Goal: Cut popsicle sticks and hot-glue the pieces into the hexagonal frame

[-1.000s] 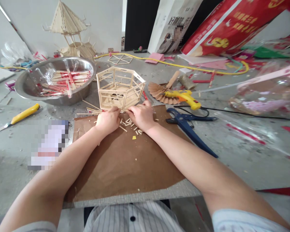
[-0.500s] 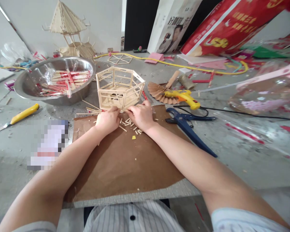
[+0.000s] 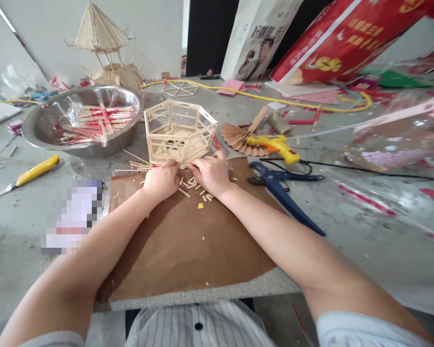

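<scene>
A hexagonal frame (image 3: 166, 143) of thin wooden sticks stands upright at the far edge of the brown sheet. Against its lower front edge, my left hand (image 3: 162, 180) is closed with the fingertips pinching at the base. My right hand (image 3: 212, 173) pinches at the same edge, a little to the right. The fingers partly cover the sticks at the contact. Short cut stick pieces (image 3: 191, 184) lie scattered on the brown sheet (image 3: 191, 250) between and below the hands. Longer loose sticks (image 3: 132, 168) lie left of the frame.
To the left are a steel bowl (image 3: 32, 127) of bundled sticks, a yellow utility knife (image 3: 38, 169) and a blurred-out phone-like object (image 3: 72, 217). On the right lie blue cutters (image 3: 285, 193), a yellow glue gun (image 3: 275, 144) and a paper fan (image 3: 237, 139). A stick pavilion (image 3: 101, 33) stands behind.
</scene>
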Demonstrator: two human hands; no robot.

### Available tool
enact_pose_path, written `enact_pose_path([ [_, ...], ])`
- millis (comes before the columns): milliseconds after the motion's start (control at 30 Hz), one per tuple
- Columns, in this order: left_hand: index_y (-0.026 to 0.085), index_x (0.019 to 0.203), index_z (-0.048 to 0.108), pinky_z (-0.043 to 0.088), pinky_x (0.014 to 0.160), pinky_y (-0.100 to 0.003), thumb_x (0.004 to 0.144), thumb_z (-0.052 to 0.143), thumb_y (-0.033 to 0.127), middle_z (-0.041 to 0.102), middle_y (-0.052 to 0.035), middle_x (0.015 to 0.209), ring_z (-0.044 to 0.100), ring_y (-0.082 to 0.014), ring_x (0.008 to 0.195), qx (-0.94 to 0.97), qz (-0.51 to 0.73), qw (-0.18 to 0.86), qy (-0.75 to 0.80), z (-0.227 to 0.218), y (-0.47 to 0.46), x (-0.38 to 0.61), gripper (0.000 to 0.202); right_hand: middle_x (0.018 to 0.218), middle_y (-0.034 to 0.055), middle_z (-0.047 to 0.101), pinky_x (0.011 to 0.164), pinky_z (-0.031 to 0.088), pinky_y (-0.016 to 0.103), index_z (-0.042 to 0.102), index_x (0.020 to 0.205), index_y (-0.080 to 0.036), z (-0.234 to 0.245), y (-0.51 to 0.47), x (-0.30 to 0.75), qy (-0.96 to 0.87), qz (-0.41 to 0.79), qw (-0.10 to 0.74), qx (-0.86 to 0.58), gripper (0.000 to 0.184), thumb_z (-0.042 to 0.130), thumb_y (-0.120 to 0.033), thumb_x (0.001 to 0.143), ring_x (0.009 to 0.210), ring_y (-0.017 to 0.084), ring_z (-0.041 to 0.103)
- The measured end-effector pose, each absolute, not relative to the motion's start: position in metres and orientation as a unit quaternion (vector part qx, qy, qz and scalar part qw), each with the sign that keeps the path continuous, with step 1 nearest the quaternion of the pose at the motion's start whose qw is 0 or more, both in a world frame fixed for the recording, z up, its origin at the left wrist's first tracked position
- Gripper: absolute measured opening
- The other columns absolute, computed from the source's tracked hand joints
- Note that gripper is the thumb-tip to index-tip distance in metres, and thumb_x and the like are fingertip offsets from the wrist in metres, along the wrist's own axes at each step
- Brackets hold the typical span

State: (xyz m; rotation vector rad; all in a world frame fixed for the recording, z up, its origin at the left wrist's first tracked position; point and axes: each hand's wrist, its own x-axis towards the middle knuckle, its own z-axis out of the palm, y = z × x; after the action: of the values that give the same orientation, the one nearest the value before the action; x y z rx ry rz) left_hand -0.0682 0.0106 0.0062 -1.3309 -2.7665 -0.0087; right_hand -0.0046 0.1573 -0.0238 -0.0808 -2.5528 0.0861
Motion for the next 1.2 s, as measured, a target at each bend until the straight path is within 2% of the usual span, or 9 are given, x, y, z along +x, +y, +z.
enact_pose_path([
  [267,0.021,0.115,0.051,0.047,0.070,-0.030,0.080,0.035,0.022,0.055,-0.0053,0.116,0.059,-0.0205,0.094,-0.445,-0.006,0.050,-0.894,0.0029,0.0098,-0.0709,0.038,0.056,0.0022,0.063,0.071,0.020,0.031,0.064,0.069,-0.019,-0.0243,0.1571,-0.0048,-0.953,0.029,0.300,-0.026,0.039,0.036,-0.039,0.088,0.057,0.015,0.053],
  [500,0.021,0.114,0.052,0.047,0.068,-0.030,0.080,0.035,0.023,0.056,-0.0048,0.115,0.059,-0.0207,0.093,-0.451,-0.009,0.059,-0.890,0.0020,0.0092,-0.0716,0.038,0.057,0.0018,0.063,0.071,0.020,0.031,0.064,0.069,-0.019,-0.0239,0.1568,-0.0045,-0.955,0.029,0.293,-0.031,0.033,0.040,-0.033,0.087,0.059,0.015,0.053],
  [967,0.020,0.111,0.053,0.048,0.066,-0.030,0.079,0.035,0.022,0.057,-0.0041,0.113,0.060,-0.0206,0.090,-0.452,-0.009,0.069,-0.890,0.0024,0.0104,-0.0712,0.037,0.056,0.0022,0.062,0.071,0.020,0.031,0.064,0.069,-0.018,-0.0244,0.1570,-0.0051,-0.955,0.025,0.295,-0.032,0.038,0.036,-0.037,0.088,0.057,0.014,0.052],
  [1200,0.021,0.112,0.052,0.047,0.065,-0.031,0.079,0.035,0.022,0.057,-0.0046,0.114,0.060,-0.0210,0.090,-0.452,-0.003,0.067,-0.889,0.0018,0.0098,-0.0715,0.037,0.059,0.0025,0.064,0.070,0.020,0.031,0.064,0.071,-0.018,-0.0236,0.1570,-0.0051,-0.956,0.020,0.290,-0.033,0.034,0.039,-0.034,0.087,0.058,0.014,0.053],
])
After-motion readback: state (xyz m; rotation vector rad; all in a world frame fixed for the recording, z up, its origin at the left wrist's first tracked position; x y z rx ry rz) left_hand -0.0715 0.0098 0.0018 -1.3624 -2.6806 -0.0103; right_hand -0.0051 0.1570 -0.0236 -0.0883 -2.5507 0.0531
